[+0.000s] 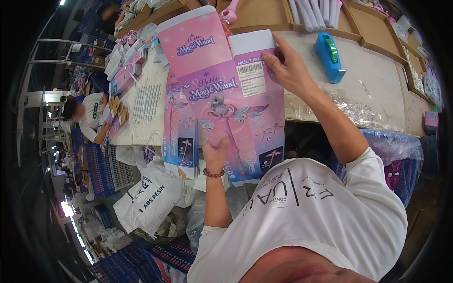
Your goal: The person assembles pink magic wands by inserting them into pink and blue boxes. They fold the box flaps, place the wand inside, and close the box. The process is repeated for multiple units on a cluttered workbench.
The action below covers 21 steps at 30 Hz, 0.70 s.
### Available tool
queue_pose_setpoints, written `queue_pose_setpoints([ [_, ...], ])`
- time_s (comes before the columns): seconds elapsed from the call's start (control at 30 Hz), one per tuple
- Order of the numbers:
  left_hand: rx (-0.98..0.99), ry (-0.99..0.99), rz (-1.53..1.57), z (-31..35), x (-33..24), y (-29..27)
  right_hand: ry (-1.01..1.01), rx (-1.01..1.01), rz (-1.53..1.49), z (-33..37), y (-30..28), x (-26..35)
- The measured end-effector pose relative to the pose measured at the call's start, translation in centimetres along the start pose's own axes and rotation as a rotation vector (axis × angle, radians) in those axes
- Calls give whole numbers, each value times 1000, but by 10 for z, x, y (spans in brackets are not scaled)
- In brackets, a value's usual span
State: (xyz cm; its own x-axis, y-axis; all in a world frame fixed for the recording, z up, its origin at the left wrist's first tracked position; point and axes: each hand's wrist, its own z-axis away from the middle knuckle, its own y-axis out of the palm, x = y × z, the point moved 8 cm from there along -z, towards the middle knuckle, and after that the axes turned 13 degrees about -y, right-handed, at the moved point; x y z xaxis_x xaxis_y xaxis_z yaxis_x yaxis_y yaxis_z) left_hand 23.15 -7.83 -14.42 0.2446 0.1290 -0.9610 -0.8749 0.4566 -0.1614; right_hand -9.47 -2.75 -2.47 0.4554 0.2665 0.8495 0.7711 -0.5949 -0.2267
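Between my hands is a pink and purple toy wand box (pixel 214 101), its tall top flap folded up and a white flap (pixel 252 42) raised beside it. The printed front and a side panel with a white barcode label face me. My left hand (pixel 216 153) grips the lower part of the box, its thumb on the printed front. My right hand (pixel 285 63) pinches the upper right edge near the white flap, thumb on the side panel. The fingers behind the cardboard are mostly hidden. Left of it, similar printed boxes (pixel 172 127) stand upright at the table edge.
A blue tape dispenser (pixel 330 63) with green tape sits on the worktable (pixel 373 99). Behind are cardboard trays (pixel 377 26) and pale tubes (pixel 315 14). A sticker sheet (pixel 147 101) lies left. Another person (pixel 89 115) works farther left. A white sack (pixel 153 200) hangs below the table.
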Motion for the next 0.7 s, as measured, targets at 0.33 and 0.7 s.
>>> queue_pose_setpoints([
  [0.33,17,-5,37,0,-1,3,-9,-18,-1,1,-1,-4],
  [0.7,33,-16,64,-2,2,4,-12,-23,-2,0,-2,-6],
])
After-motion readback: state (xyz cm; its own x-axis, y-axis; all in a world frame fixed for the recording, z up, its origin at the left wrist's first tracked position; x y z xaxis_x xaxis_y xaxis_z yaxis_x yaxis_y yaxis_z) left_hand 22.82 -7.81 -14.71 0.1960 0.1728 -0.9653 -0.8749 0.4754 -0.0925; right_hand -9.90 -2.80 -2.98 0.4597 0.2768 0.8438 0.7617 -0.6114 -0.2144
